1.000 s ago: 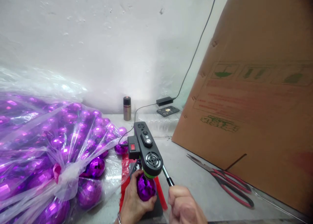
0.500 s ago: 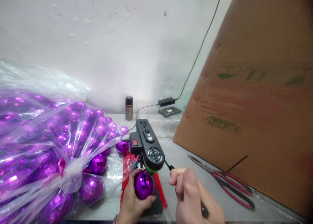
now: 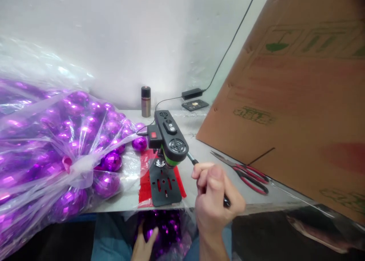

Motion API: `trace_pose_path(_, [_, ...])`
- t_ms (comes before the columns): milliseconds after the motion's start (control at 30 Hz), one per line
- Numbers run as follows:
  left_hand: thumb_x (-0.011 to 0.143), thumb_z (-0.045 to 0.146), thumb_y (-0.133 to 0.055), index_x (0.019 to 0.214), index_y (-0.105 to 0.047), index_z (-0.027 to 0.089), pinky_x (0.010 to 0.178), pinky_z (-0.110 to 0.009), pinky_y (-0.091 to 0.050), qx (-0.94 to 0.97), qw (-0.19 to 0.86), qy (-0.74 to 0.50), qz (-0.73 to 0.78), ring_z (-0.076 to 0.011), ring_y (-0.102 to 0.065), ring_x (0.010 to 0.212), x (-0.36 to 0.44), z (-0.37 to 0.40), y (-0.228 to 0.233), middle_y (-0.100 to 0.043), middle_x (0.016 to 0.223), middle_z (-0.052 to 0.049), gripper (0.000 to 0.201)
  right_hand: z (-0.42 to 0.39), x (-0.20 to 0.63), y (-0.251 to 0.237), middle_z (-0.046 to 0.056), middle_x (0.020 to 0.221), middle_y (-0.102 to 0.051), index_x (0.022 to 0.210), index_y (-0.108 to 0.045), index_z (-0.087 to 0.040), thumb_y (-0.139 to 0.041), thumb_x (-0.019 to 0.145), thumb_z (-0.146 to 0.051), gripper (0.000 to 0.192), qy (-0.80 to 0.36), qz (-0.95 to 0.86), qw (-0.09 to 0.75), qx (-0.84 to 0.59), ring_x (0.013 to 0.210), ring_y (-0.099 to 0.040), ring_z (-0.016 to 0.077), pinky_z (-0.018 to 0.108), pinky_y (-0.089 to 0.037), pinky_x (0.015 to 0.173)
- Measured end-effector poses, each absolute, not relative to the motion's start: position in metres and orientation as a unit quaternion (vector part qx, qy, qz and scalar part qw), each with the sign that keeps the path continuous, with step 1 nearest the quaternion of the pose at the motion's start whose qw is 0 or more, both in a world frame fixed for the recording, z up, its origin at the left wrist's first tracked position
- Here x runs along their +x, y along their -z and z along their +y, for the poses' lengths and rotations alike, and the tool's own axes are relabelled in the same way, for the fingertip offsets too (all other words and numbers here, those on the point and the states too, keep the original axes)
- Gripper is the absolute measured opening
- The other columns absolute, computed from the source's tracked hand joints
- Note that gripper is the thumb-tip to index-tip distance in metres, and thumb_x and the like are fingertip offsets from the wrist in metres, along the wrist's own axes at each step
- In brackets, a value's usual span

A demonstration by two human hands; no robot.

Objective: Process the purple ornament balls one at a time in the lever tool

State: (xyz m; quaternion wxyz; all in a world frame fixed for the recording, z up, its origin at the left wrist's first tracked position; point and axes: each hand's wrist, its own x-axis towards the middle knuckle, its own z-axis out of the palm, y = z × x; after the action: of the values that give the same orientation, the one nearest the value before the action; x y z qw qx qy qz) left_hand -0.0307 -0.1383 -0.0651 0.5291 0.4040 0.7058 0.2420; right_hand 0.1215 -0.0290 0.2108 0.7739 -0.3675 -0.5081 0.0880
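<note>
A big clear bag of purple balls fills your left; a small black press stands on its plate at the table's edge. Your right hand is closed around the press lever: keep it steady. Below the edge, your left hand rests, fingers spread, on loose purple balls in your lap; take one cleanly.

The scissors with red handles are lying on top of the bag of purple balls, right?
Not quite. In the head view the scissors with red handles lie on the table beside the cardboard box, far from the bag of purple balls.
</note>
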Motion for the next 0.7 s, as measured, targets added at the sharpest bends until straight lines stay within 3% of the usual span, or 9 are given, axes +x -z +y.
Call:
trace_pose_path(67, [0.087,0.073,-0.063,0.161,-0.044,-0.007,0.14,-0.049,-0.028,0.385,0.535,-0.207,0.723,-0.0411,-0.035,0.169,-0.03,-0.127,0.068,-0.04,0.175,-0.035,0.11,-0.031,0.123,-0.21,-0.004,0.06,-0.048,0.064,-0.049,-0.02,-0.057,0.114,-0.031,0.052,-0.094,-0.513,0.768,-0.371,0.054,-0.052,0.0087,0.022,-0.03,0.046])
trace_pose_path(100, [0.086,0.072,-0.066,0.16,-0.047,-0.007,0.14,-0.049,-0.027,0.393,0.536,-0.206,0.719,-0.0416,-0.035,0.169,-0.033,-0.123,0.066,-0.041,0.175,-0.034,0.109,-0.032,0.124,-0.21,-0.004,0.061,-0.049,0.064,-0.049,-0.02,-0.056,0.114,-0.03,0.051,-0.094,-0.518,0.765,-0.372,0.054,-0.051,0.0087,0.022,-0.031,0.046])
trace_pose_path(200, [0.076,0.068,-0.083,0.144,-0.073,0.011,0.131,-0.048,-0.045,0.467,0.575,-0.207,0.639,-0.0432,-0.059,0.153,-0.05,-0.117,0.035,-0.068,0.157,-0.023,0.089,-0.034,0.127,-0.208,-0.004,0.061,-0.049,0.065,-0.049,-0.02,-0.056,0.114,-0.028,0.05,-0.09,-0.519,0.761,-0.378,0.054,-0.053,0.009,0.023,-0.031,0.046])
trace_pose_path(267, [0.084,0.07,-0.079,0.131,-0.083,0.023,0.115,-0.048,-0.061,0.525,0.598,-0.241,0.555,-0.0401,-0.077,0.13,-0.066,-0.107,-0.003,-0.083,0.137,-0.015,0.067,-0.034,0.127,-0.207,-0.003,0.06,-0.049,0.064,-0.05,-0.02,-0.057,0.113,-0.026,0.05,-0.086,-0.514,0.766,-0.377,0.056,-0.055,0.0098,0.023,-0.031,0.046])
trace_pose_path(300, [0.093,0.069,-0.07,0.128,-0.084,0.026,0.112,-0.045,-0.063,0.547,0.57,-0.285,0.543,-0.0364,-0.08,0.125,-0.073,-0.098,-0.024,-0.085,0.134,-0.012,0.058,-0.034,0.127,-0.206,-0.003,0.059,-0.049,0.064,-0.051,-0.02,-0.058,0.112,-0.025,0.049,-0.086,-0.511,0.769,-0.375,0.056,-0.056,0.0101,0.023,-0.033,0.046])
trace_pose_path(367, [0.106,0.062,-0.051,0.118,-0.086,0.026,0.113,-0.043,-0.063,0.585,0.395,-0.386,0.594,-0.0315,-0.08,0.121,-0.087,-0.067,-0.063,-0.087,0.126,-0.011,0.052,-0.032,0.127,-0.204,-0.003,0.059,-0.049,0.063,-0.051,-0.02,-0.059,0.111,-0.024,0.049,-0.087,-0.506,0.775,-0.369,0.057,-0.057,0.0105,0.023,-0.035,0.048])
trace_pose_path(467, [0.107,0.034,-0.042,0.127,-0.081,0.018,0.122,-0.046,-0.056,0.634,0.161,-0.318,0.687,-0.0314,-0.073,0.137,-0.099,0.001,-0.104,-0.08,0.142,-0.016,0.047,-0.03,0.128,-0.199,-0.002,0.06,-0.052,0.063,-0.052,-0.021,-0.062,0.11,-0.024,0.048,-0.093,-0.496,0.78,-0.37,0.057,-0.057,0.0109,0.024,-0.034,0.047])
trace_pose_path(567, [0.104,0.019,-0.045,0.136,-0.075,0.013,0.124,-0.048,-0.054,0.624,0.112,-0.281,0.72,-0.0325,-0.069,0.144,-0.094,0.07,-0.119,-0.073,0.15,-0.021,0.044,-0.029,0.128,-0.196,-0.001,0.059,-0.054,0.061,-0.054,-0.02,-0.065,0.108,-0.026,0.049,-0.106,-0.485,0.783,-0.375,0.055,-0.056,0.0113,0.025,-0.028,0.043])
trace_pose_path(700, [0.11,0.037,-0.06,0.127,-0.074,0.015,0.109,-0.051,-0.062,0.598,0.113,-0.234,0.758,-0.0313,-0.078,0.121,-0.072,0.123,-0.12,-0.081,0.126,-0.017,0.031,-0.033,0.12,-0.2,-0.001,0.063,-0.055,0.06,-0.055,-0.02,-0.066,0.109,-0.034,0.052,-0.145,-0.441,0.787,-0.407,0.052,-0.048,0.0092,0.028,-0.033,0.049])
